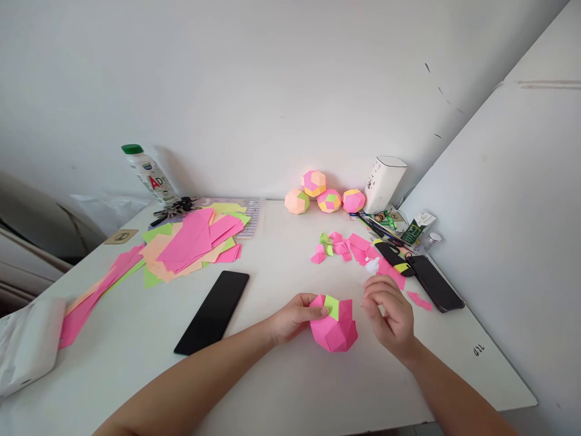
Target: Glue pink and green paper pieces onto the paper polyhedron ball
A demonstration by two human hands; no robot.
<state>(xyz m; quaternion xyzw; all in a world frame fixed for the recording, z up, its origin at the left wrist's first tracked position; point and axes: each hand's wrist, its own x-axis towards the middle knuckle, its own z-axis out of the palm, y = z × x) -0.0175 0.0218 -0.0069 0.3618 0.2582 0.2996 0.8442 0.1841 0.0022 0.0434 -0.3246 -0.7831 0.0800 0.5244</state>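
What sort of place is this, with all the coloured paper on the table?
Most likely a home desk used for paper craft: stacked coloured paper sheets, finished paper balls lined against the wall, and the left hand holding a half-built pink paper model, with keys and a black phone nearby.

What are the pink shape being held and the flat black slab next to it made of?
The pink shape, held by the left hand, looks like folded paper: a matte surface, sharp creases and flat facets. The black slab seems glass-fronted and is probably a phone: it is smooth and evenly dark, with rounded corners. Its body material cannot be told.
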